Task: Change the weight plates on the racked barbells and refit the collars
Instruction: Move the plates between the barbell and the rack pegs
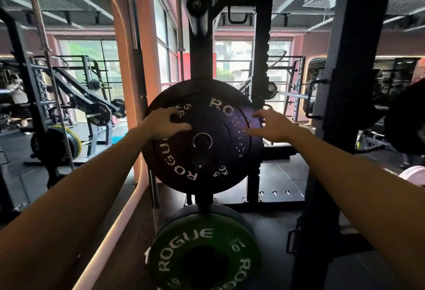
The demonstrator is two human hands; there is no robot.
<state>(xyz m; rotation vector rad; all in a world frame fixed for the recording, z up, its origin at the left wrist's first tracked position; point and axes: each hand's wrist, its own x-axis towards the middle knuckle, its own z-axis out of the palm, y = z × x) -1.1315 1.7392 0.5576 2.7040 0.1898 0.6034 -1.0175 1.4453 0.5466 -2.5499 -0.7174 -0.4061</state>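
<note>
A black upright of the rack (199,43) rises just beyond the fingers, carrying a storage peg on which a black bumper plate (202,138) hangs, its steel-ringed hub (202,140) between the two hands. Below the fingers, on a lower peg, sits a green plate (203,250).

The left hand (164,126) lies on the plate's left face, fingers curled over the raised inner ring, thumb pointing toward the hub. The right hand (272,127) hovers at the right face, fingers spread apart and straight; whether they touch the rubber cannot be told from the blur.

The risk here appears to be an uneven hold: with only one side gripped, the plate could tilt and bind on the peg as it slides off. Once free, it could swing down onto the green plate beneath the fingers, or pinch them against the plate behind it.
</note>
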